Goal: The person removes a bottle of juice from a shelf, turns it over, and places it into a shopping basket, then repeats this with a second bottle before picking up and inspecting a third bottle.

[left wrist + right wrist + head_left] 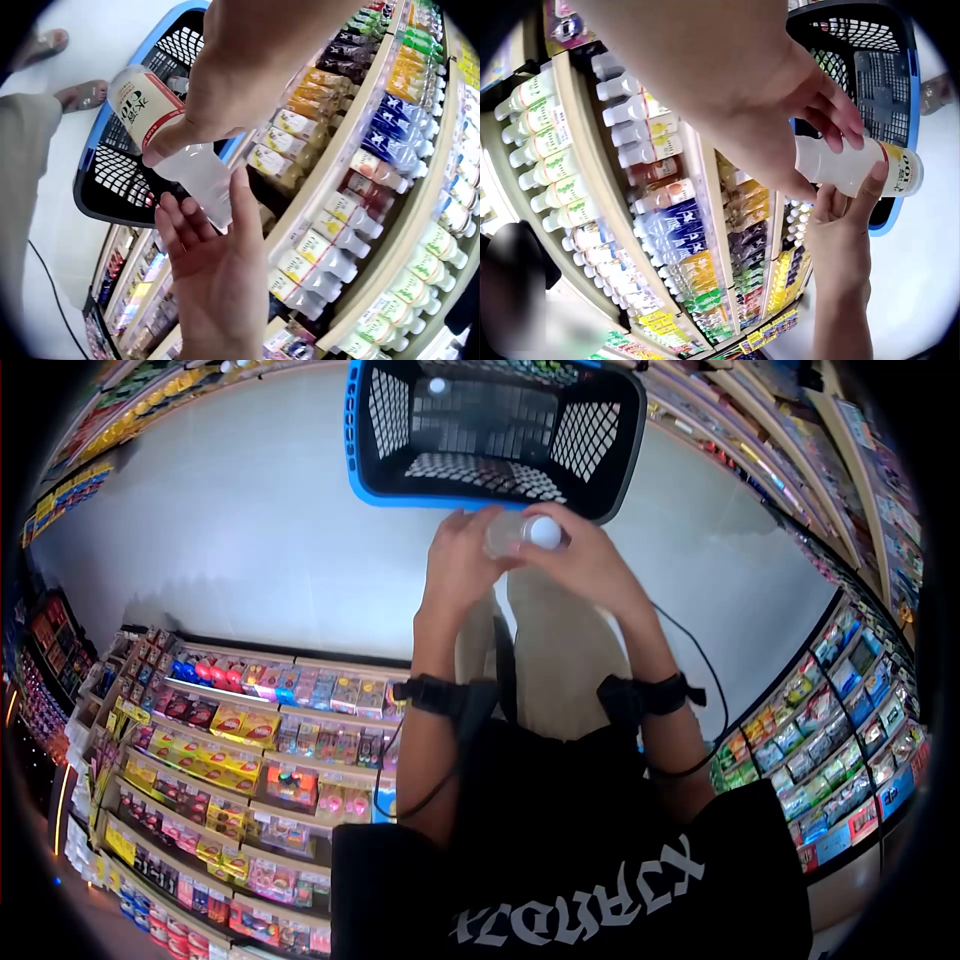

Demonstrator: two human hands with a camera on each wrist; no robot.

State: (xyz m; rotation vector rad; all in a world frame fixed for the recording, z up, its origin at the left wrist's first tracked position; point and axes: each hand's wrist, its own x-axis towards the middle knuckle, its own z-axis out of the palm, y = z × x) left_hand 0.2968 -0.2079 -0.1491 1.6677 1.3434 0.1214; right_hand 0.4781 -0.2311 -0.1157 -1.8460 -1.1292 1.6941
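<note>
A plastic drink bottle (pixel 507 534) with a white cap, cloudy liquid and a red-banded label is held level in front of the legs. My left hand (pixel 462 557) grips its body; in the left wrist view the thumb presses over the label (pixel 144 105). My right hand (pixel 583 557) surrounds the cap end, its fingers on the far side and thumb on the near side. The left wrist view shows that palm (pixel 217 277) facing the bottle, fingers loosely extended. Just beyond both hands stands a black shopping basket with a blue rim (pixel 352 420). Inside it lies a white-capped bottle (pixel 437 386).
Drink shelves (pixel 705 161) with rows of bottles curve close beside the basket. Behind the person, other shelves (pixel 230 760) hold boxed and bagged goods, with a rack of packets (pixel 830 710) at the right. Cables (pixel 712 660) hang from the wrist straps. Pale floor (pixel 230 530) surrounds the basket.
</note>
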